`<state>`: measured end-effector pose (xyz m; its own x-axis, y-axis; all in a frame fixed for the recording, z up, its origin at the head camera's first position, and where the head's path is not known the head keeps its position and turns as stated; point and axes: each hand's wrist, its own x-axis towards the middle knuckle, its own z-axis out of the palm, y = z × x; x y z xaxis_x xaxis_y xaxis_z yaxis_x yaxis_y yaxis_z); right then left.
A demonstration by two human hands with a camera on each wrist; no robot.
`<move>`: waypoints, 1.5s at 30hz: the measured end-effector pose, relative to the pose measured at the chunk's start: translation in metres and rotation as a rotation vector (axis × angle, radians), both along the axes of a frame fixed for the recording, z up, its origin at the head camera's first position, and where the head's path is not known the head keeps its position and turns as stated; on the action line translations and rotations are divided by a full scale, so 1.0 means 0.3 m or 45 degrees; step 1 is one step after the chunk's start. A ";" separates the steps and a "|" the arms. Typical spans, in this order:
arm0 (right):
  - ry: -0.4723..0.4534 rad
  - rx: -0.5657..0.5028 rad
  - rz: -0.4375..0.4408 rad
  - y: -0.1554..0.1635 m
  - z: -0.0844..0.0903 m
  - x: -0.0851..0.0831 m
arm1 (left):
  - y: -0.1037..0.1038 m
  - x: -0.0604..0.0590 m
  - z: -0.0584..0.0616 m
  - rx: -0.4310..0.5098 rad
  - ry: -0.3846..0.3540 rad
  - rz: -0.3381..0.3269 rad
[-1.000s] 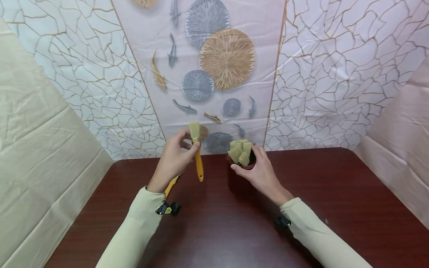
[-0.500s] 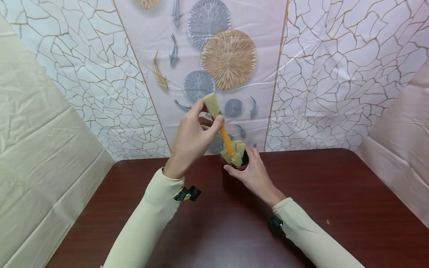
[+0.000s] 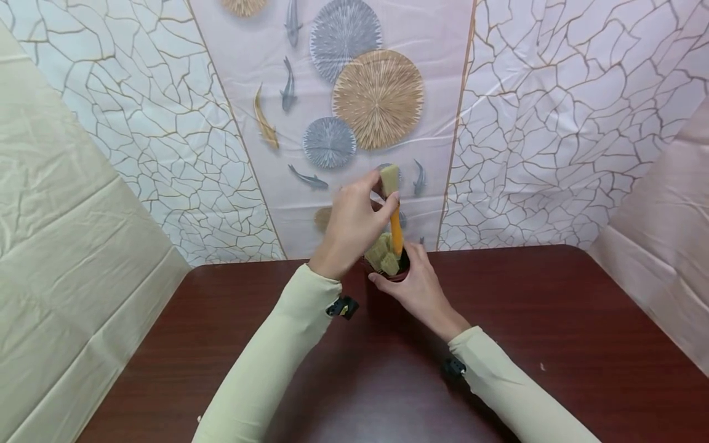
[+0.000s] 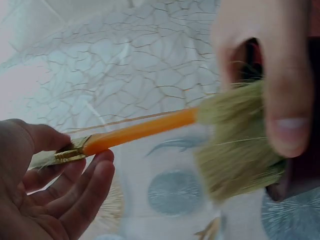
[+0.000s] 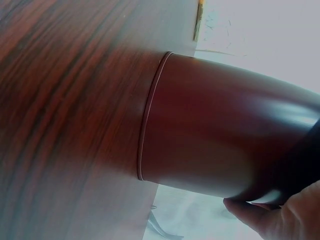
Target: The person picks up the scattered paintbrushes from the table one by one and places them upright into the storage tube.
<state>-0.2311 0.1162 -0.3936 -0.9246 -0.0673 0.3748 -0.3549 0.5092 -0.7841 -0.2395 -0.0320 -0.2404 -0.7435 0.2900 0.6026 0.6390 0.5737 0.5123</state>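
Observation:
My left hand (image 3: 351,221) pinches a paintbrush (image 3: 396,231) near its metal band, between thumb and fingers. Its pale bristles point up and the yellow-orange handle points down at the mouth of a dark red-brown cup (image 5: 225,125). In the left wrist view the handle's end meets a clump of bristles (image 4: 235,145); whether the tip is inside the cup I cannot tell. Several brushes (image 3: 382,252) stand in the cup, bristles up. Around the cup's upper part my right hand (image 3: 423,289) holds it, thumb near the rim. The cup stands upright on the table.
The dark red wooden table (image 3: 565,320) reaches back to a patterned cloth backdrop (image 3: 554,123). A small yellow piece (image 5: 199,20) shows at the top of the right wrist view, perhaps another brush. A pale speck (image 3: 542,367) lies on the right of the table.
My left hand has carried the paintbrush up and right, from left of the cup to over its mouth. The right hand and cup have shifted slightly left. My left arm now covers the brush lying on the table.

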 end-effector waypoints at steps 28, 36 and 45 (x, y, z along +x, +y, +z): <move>0.030 -0.001 -0.010 0.001 -0.004 0.001 | 0.058 -0.060 -0.109 -0.846 -0.111 0.046; 0.029 -0.002 -0.012 0.003 -0.008 -0.003 | 0.053 -0.059 -0.124 -0.785 -0.171 0.229; 0.003 0.021 -0.024 -0.002 -0.003 -0.005 | -0.027 -0.046 -0.100 -0.501 -0.246 0.137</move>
